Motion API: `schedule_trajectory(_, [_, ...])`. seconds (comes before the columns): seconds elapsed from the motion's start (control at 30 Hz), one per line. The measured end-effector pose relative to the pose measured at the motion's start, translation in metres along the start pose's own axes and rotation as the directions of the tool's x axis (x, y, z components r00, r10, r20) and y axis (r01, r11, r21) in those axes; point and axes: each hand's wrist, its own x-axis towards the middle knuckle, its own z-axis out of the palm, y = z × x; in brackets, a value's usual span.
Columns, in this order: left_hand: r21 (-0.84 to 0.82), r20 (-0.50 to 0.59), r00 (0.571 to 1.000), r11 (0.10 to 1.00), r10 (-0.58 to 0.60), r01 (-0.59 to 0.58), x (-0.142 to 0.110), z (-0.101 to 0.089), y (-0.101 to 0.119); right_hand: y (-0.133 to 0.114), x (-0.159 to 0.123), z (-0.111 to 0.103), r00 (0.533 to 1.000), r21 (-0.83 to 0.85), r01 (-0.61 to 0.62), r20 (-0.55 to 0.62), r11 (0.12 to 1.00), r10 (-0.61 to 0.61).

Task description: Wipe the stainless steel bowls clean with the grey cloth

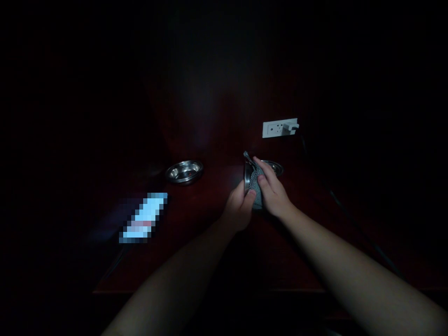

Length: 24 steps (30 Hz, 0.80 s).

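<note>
Wiping appeared to be the step in hand. The left hand (238, 209) gripped a bowl (247, 174), its thumb over the near edge; the right hand (276, 192) had its fingers closed on a cloth (256, 189) pressed against it. Another stroke would probably call for a firm left grip and a turn of the rim. The bowl stood on edge, shiny steel, mostly hidden by cloth; whether it was wet I couldn't tell. From it, a second bowl (185, 172) lay at nine o'clock, a third (276, 167) at two, partly hidden.
</note>
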Motion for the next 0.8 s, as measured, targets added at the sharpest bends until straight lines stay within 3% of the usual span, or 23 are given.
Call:
schedule_trajectory(0.5, [0.199, -0.007, 1.000, 0.980, -0.005, 0.006, 0.0008, -0.0012, 0.0007, 0.0066, 0.0025, 0.0002, 0.994, 0.082, -0.099, -0.027, 0.992, 0.101])
schedule_trajectory(0.8, [0.167, -0.075, 0.997, 0.986, -0.007, 0.019, 0.0020, 0.0000, -0.0021, 0.0083, 0.0034, 0.0010, 0.987, 0.077, -0.155, -0.020, 0.985, 0.157])
